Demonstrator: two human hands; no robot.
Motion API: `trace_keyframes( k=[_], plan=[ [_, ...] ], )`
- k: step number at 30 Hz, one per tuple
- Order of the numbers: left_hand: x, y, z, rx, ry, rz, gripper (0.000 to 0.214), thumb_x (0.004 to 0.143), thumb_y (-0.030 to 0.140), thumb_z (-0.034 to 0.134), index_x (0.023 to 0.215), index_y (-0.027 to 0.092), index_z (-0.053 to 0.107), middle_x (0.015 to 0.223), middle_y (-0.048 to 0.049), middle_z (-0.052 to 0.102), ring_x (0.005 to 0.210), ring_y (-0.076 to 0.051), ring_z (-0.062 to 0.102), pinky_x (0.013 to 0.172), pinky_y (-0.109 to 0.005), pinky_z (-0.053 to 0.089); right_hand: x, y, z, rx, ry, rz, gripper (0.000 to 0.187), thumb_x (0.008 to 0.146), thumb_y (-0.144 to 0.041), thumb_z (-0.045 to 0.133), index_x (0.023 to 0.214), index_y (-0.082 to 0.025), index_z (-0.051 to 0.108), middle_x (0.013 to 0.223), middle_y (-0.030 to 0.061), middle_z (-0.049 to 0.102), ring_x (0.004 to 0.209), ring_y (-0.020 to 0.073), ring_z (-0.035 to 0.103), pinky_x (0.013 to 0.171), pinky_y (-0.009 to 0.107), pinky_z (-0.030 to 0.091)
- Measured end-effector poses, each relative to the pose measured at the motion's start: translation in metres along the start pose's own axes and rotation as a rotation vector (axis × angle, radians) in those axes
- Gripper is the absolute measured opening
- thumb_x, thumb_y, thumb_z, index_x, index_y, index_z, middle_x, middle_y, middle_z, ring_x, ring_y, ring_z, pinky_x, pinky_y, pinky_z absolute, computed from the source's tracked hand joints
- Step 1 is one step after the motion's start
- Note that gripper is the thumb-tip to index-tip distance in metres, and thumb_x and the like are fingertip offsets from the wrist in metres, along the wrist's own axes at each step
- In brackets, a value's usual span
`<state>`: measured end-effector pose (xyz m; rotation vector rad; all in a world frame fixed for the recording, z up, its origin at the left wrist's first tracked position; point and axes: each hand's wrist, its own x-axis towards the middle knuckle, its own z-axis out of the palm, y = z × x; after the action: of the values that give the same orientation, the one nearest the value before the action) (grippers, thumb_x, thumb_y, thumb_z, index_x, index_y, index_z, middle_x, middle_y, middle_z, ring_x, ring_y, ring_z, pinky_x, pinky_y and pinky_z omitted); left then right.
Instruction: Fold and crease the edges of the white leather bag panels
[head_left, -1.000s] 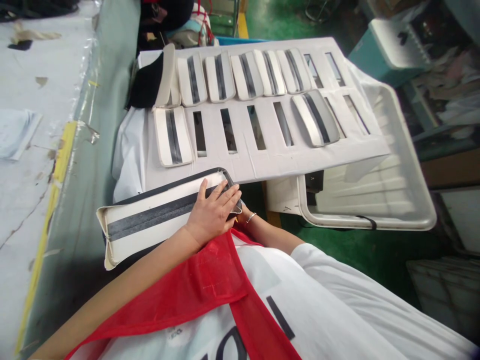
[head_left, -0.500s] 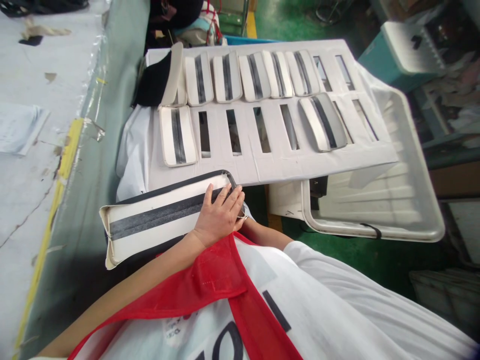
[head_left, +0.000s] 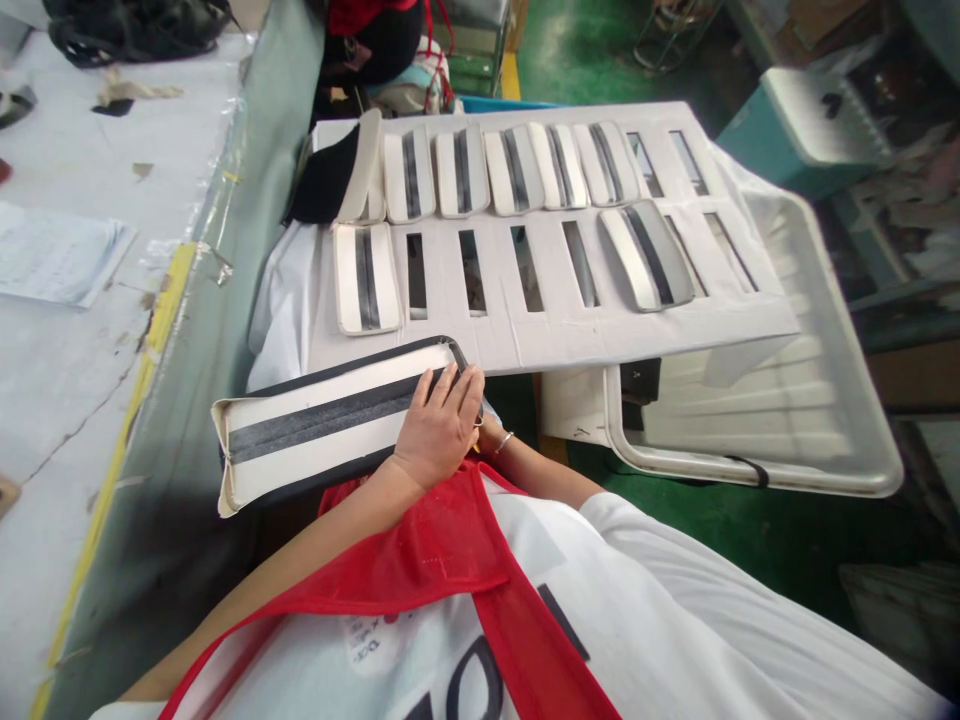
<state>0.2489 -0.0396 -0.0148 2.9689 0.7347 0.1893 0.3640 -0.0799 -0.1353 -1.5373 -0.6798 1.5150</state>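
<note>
A long white padded panel (head_left: 315, 425) with a dark grey strip down its middle and a black rim lies across my lap. My left hand (head_left: 439, 425) rests on its right end, fingers stretched over the strip and the rim. My right hand is hidden under that end of the panel; only its wrist with a thin bracelet (head_left: 504, 440) shows. Beyond the panel lies a white slotted board (head_left: 525, 320) that carries several smaller white pads with dark strips, one of them (head_left: 365, 277) at the near left.
A large white plastic tray (head_left: 840, 420) sits under the board's right side. A pale worktable with papers (head_left: 52, 260) and a yellow line runs along the left. Another person sits at the far end of the board (head_left: 367, 40). A teal machine (head_left: 802, 120) stands at the right.
My left hand has slid slightly up along the panel's right end. The view has shifted, so the board and tray sit lower and further right.
</note>
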Motion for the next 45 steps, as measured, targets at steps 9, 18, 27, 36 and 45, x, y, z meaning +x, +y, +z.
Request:
trace_keyframes(
  k=[9, 18, 27, 36, 45],
  plan=[
    [-0.003, 0.002, 0.005, -0.04, 0.022, 0.005, 0.074, 0.084, 0.026, 0.051, 0.146, 0.002, 0.019, 0.149, -0.0175, 0.031, 0.138, -0.03, 0.029, 0.114, -0.047, 0.02, -0.095, -0.047, -0.109, -0.307, -0.217, 0.097, 0.05, 0.075, -0.052, 0.066, 0.104, -0.015, 0.046, 0.057, -0.0064, 0.055, 0.036, 0.0064, 0.048, 0.032, 0.016, 0.039],
    [-0.003, 0.0, 0.01, -0.144, 0.116, -0.046, 0.083, 0.084, 0.023, 0.05, 0.147, 0.003, 0.0, 0.145, -0.0213, 0.037, 0.135, -0.027, 0.036, 0.112, -0.044, 0.027, -0.076, -0.122, -0.088, -0.662, -0.567, 0.039, 0.037, 0.084, -0.042, 0.058, 0.107, -0.014, 0.047, 0.055, -0.0066, 0.055, 0.035, 0.0067, 0.049, 0.031, 0.015, 0.036],
    [-0.001, 0.002, 0.007, -0.138, 0.123, -0.08, 0.078, 0.082, 0.02, 0.045, 0.147, 0.004, 0.006, 0.144, -0.0215, 0.039, 0.138, -0.032, 0.029, 0.112, -0.053, 0.021, -0.065, -0.123, -0.091, -0.684, -0.655, 0.042, 0.038, 0.085, -0.045, 0.057, 0.104, -0.014, 0.045, 0.055, -0.0064, 0.055, 0.036, 0.0083, 0.051, 0.031, 0.017, 0.038],
    [-0.005, -0.001, 0.007, -0.057, 0.084, -0.074, 0.065, 0.088, 0.014, 0.035, 0.147, 0.003, 0.01, 0.144, -0.019, 0.04, 0.139, -0.029, 0.027, 0.114, -0.056, 0.01, -0.061, -0.122, -0.087, -0.686, -0.652, 0.085, 0.038, 0.085, -0.046, 0.056, 0.103, -0.016, 0.042, 0.057, -0.007, 0.055, 0.036, 0.0084, 0.053, 0.032, 0.016, 0.039],
    [-0.011, -0.009, 0.005, -0.105, 0.104, -0.031, 0.074, 0.087, 0.022, 0.042, 0.147, 0.004, 0.004, 0.145, -0.0217, 0.037, 0.14, -0.03, 0.025, 0.114, -0.054, 0.012, -0.063, -0.125, -0.081, -0.669, -0.634, 0.101, 0.032, 0.084, -0.04, 0.058, 0.099, -0.016, 0.044, 0.055, -0.0059, 0.056, 0.035, 0.0086, 0.05, 0.031, 0.017, 0.037]
  ],
)
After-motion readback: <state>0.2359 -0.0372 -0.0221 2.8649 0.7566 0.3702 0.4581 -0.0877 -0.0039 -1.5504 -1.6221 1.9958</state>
